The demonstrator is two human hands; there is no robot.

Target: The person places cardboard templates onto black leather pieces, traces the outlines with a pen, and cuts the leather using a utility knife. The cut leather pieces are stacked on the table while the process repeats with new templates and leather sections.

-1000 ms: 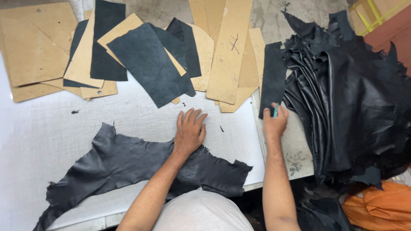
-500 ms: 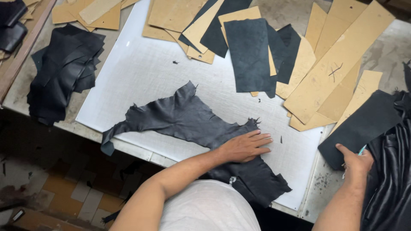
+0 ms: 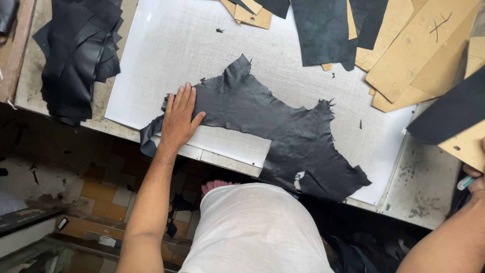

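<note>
A ragged piece of black leather (image 3: pixel 283 126) lies across the white cutting board (image 3: pixel 172 45) and hangs over its near edge. My left hand (image 3: pixel 179 119) rests flat on the leather's left end, fingers spread and holding nothing. My right hand (image 3: pixel 475 179) is only partly in view at the right edge. Its fingers are closed around a small light-blue tool (image 3: pixel 465 183). Just above that hand, a long black leather strip (image 3: pixel 449 111) lies on a tan cardboard pattern (image 3: pixel 470 144).
Several tan cardboard patterns (image 3: pixel 414 55) and dark cut leather pieces (image 3: pixel 318 30) overlap along the board's far side. A heap of black leather (image 3: pixel 76 55) lies on the table's left end. The grey tabletop (image 3: pixel 424 187) shows at the right. Tiled floor lies below left.
My left hand slid from the leather's right part to its left end. My right hand has drawn back towards the right edge of view, away from the black strip. My head turned left.
</note>
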